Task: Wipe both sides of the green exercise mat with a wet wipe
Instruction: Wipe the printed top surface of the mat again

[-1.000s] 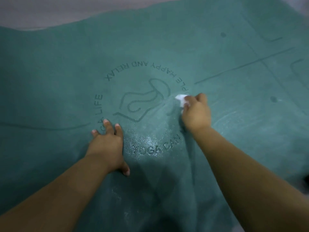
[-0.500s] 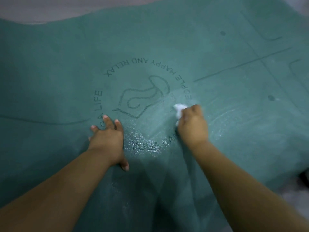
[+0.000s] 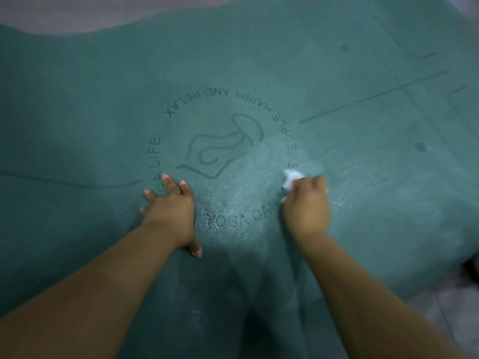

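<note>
Light was dim; wet sheen glinted on the mat [image 3: 233, 203], arm shadows fell below, and edges bent and blurred.

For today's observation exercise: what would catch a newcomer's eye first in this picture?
The green exercise mat fills nearly the whole view, with a round printed logo of ringed lettering at its centre. Just right of that logo, the right hand grips a crumpled white wet wipe against the mat amid shiny damp streaks. The left hand presses flat at the logo's lower left.
</note>
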The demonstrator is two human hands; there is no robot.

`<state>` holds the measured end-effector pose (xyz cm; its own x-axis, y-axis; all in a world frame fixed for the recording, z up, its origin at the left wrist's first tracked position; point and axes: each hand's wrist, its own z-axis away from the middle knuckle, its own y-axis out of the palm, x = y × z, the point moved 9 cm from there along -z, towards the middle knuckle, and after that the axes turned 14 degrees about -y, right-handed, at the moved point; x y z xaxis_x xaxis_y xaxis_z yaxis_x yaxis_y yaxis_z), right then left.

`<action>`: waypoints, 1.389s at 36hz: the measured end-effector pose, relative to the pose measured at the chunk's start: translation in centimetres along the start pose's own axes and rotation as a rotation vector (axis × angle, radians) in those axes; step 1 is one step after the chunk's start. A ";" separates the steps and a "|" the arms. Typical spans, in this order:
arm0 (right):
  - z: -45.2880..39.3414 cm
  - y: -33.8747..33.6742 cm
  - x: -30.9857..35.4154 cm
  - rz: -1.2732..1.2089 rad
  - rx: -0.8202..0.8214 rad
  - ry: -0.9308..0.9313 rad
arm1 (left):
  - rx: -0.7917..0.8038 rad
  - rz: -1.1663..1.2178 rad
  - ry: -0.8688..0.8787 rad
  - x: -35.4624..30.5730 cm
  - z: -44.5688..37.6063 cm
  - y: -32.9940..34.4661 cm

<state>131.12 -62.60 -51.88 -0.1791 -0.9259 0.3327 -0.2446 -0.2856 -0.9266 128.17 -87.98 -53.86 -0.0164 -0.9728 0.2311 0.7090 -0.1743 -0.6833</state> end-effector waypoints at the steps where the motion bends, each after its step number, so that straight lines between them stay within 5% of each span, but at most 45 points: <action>1: 1.0 0.7 3.1 -0.047 0.021 -0.155 | 0.002 0.003 0.002 0.0 0.0 0.0; 5: 6.5 2.6 11.0 -0.104 0.269 -0.810 | -0.003 0.008 0.006 0.1 0.0 0.1; 7: 6.1 2.1 9.9 -0.097 0.356 -0.916 | -0.007 0.012 0.009 0.1 0.0 0.1; 9: 2.7 1.3 5.4 -0.051 0.309 -0.726 | -0.004 0.017 0.012 0.1 0.0 0.1; 14: -0.9 -2.8 -7.7 0.033 0.022 0.154 | 0.001 0.013 -0.003 0.0 0.0 0.1; 17: 1.8 -2.5 -5.6 0.074 -0.007 0.234 | -0.001 0.013 -0.013 -0.1 0.2 0.0; 20: 5.5 -0.3 2.8 -0.053 0.017 -0.100 | -0.005 0.023 -0.019 0.0 0.2 0.0; 23: 10.0 1.7 9.7 -0.116 0.248 -0.534 | -0.014 0.047 -0.012 0.2 0.2 0.1; 26: 9.7 0.8 8.7 -0.139 0.379 -0.738 | -0.028 0.060 -0.004 0.4 0.5 0.3; 28: 6.5 -0.9 3.2 -0.078 0.244 -0.551 | -0.035 0.073 -0.002 0.4 0.6 0.4; 31: 3.5 -4.3 -7.2 0.024 0.040 0.022 | -0.036 0.080 -0.007 0.4 0.6 0.4; 34: 5.1 -4.8 -10.6 0.059 0.029 0.358 | -0.026 0.077 -0.029 0.2 0.6 0.4; 38: 8.1 -2.6 -1.3 -0.011 0.022 -0.048 | -0.024 0.029 -0.041 -0.2 0.8 0.6; 41: 12.5 -0.3 5.5 -0.030 0.261 -0.494 | -0.025 -0.019 -0.005 -0.8 1.1 1.0; 45: 13.0 -0.8 3.8 -0.025 0.466 -0.770 | -0.023 -0.074 0.038 -1.5 1.6 1.9; 50: 7.9 -6.4 -11.3 0.102 0.121 0.099 | -0.070 -0.126 0.090 -2.3 3.7 2.9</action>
<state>142.23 -52.26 -51.08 -0.2919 -0.9242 0.2462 -0.1047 -0.2250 -0.9687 132.84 -85.66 -53.81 -0.1673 -0.9517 0.2574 0.6469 -0.3029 -0.6998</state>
